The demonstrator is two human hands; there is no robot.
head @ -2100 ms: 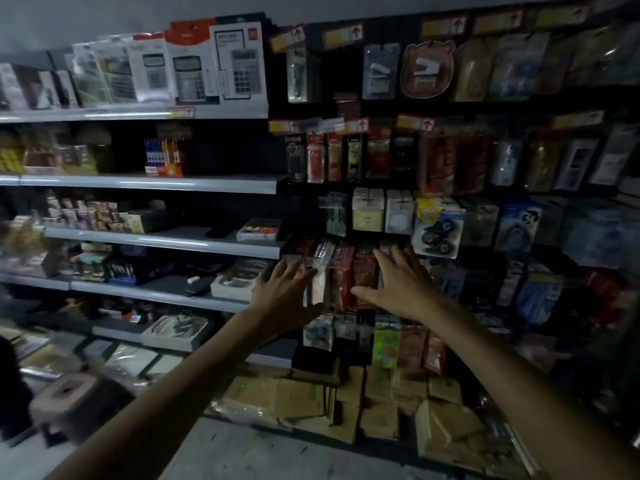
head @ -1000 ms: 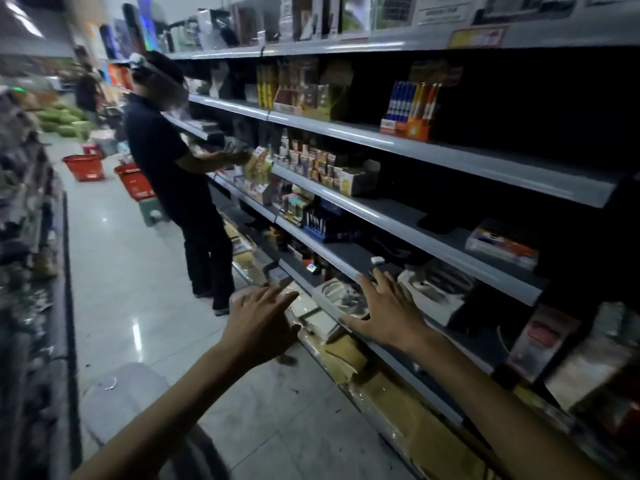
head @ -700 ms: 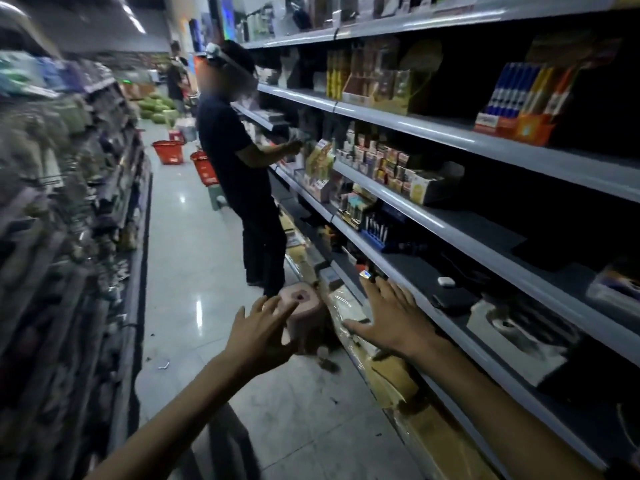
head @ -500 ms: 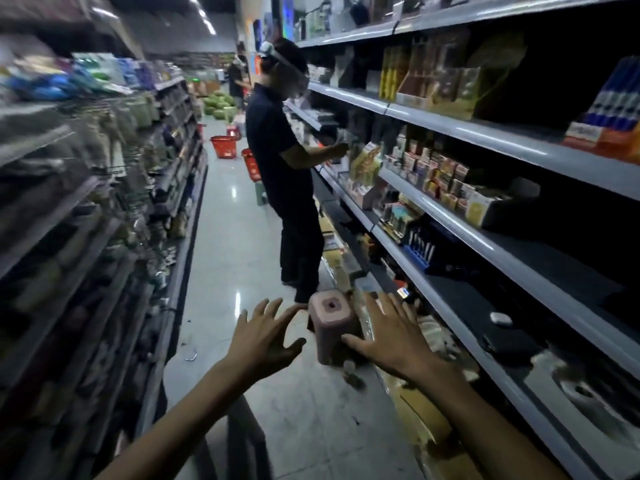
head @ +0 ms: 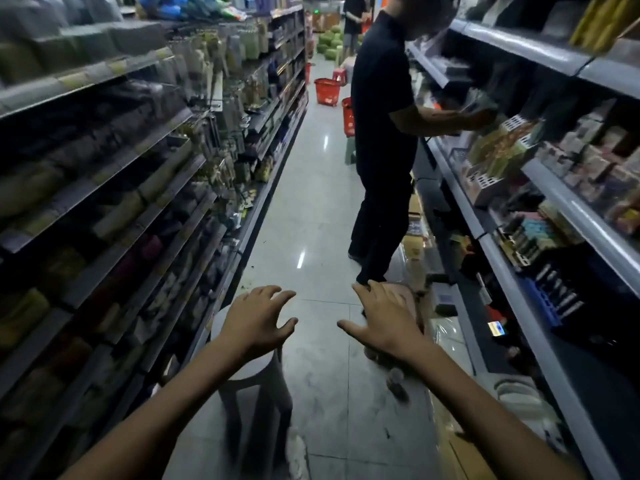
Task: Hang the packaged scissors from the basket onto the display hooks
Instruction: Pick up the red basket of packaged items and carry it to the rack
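The fingers of the left hand [head: 258, 322] were spread and slightly bent, palm down, gripping nothing. Those of the right hand [head: 382, 323] were likewise splayed, thumb pointing inward, and empty. Both bare forearms reached forward over the aisle. Under the left hand stood a round-topped grey plastic stool [head: 252, 382]. Just behind the right hand showed the rounded top of a pink stool [head: 407, 299]. The floor [head: 311, 220] was glossy pale tile streaked with reflected light. Long metal shelves [head: 571, 209] lined both sides, their goods blurred, and the packaged scissors could not be made out among them. Farther on, a person in dark clothes [head: 381, 133] reached into the right-hand shelving. Well beyond, a red slatted plastic basket [head: 326, 92] stood on the floor, its contents too small to tell
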